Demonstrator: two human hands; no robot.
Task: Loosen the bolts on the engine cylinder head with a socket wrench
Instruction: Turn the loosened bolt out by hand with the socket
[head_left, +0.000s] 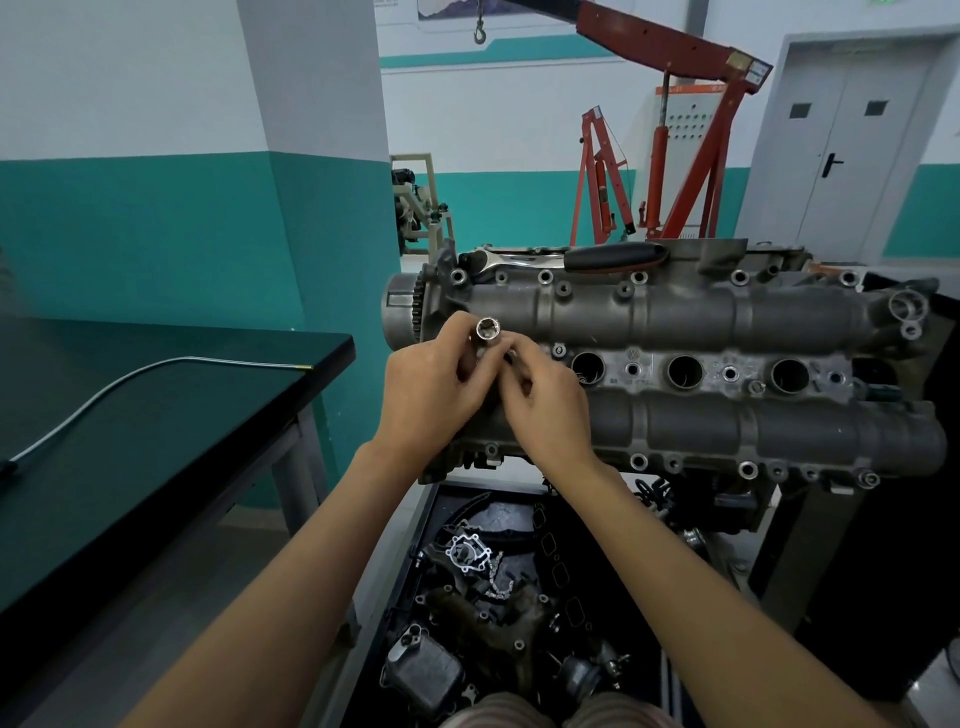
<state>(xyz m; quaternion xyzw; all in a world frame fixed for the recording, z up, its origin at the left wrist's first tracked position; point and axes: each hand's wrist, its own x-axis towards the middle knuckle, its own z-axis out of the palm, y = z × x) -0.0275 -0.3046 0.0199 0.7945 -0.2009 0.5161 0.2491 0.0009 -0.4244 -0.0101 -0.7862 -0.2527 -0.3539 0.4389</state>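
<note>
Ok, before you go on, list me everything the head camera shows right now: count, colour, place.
cylinder head: one, grey metal, centre right on its stand
ratchet wrench: one, chrome with black handle, lying on the head's far edge
socket: one, silver, held between both hands, open end toward the camera
table: one, black top, left
cable: one, grey, across the table
engine crane: one, red, back right
parts tray: one, dark, below the head, holding loose engine parts
door: one double, grey, far right
left hand: grips the socket
right hand: pinches the socket's near end
</note>
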